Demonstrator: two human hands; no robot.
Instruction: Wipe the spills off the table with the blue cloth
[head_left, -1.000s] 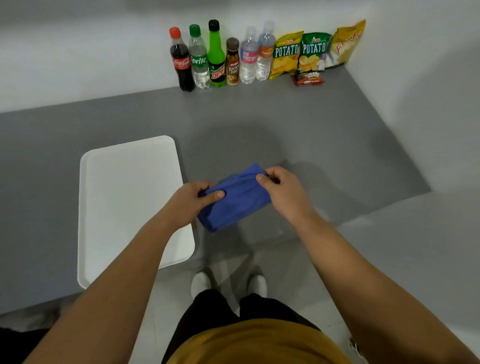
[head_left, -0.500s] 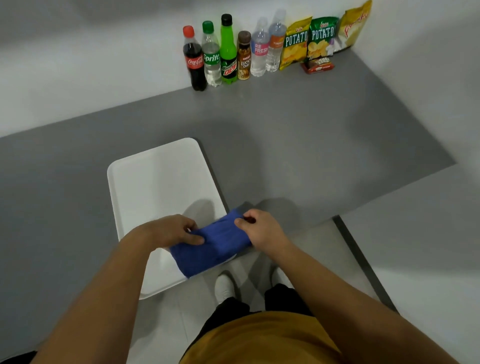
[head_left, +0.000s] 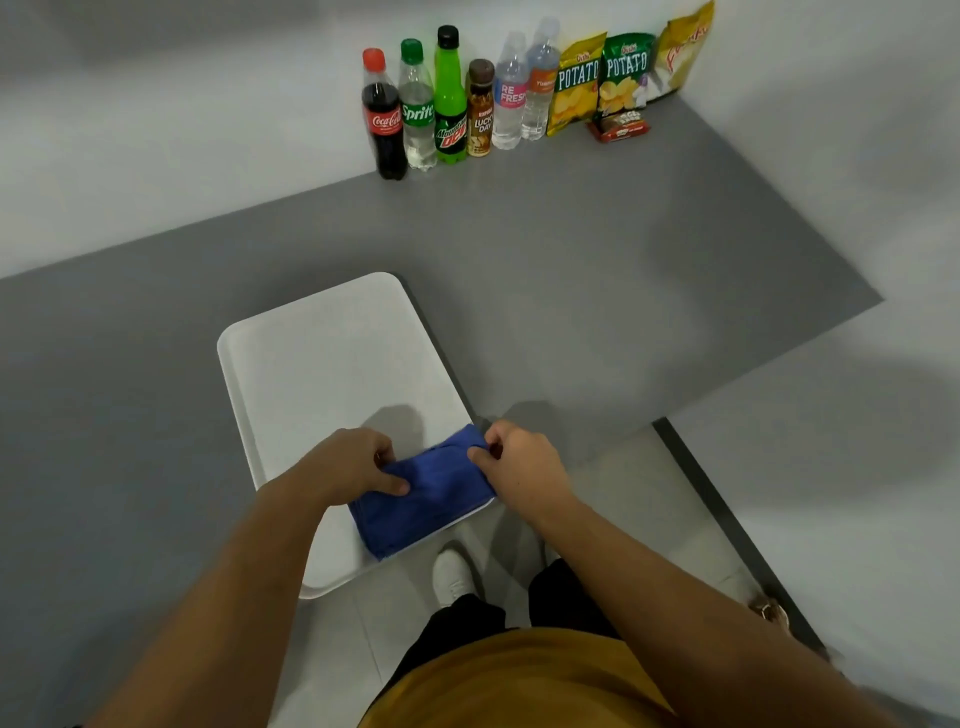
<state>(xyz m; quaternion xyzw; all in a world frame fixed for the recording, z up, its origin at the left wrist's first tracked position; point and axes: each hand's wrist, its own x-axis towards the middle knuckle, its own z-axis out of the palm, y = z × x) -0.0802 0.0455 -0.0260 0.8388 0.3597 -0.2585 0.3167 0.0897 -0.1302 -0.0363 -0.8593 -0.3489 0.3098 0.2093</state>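
Note:
A folded blue cloth lies over the near right corner of a white tray on the grey table. My left hand pinches the cloth's left edge, thumb on top. At the cloth's far right corner, my right hand grips it with closed fingers. No spill shows on the grey surface.
Against the back wall stand several bottles, from a cola bottle to a water bottle. Chip bags and a small red snack pack sit beside them. The table's near edge ends by the tray; my white shoe shows on the floor below.
Both hands and the cloth have shifted left from the bare grey table onto the tray's near right corner. My view has turned left too.

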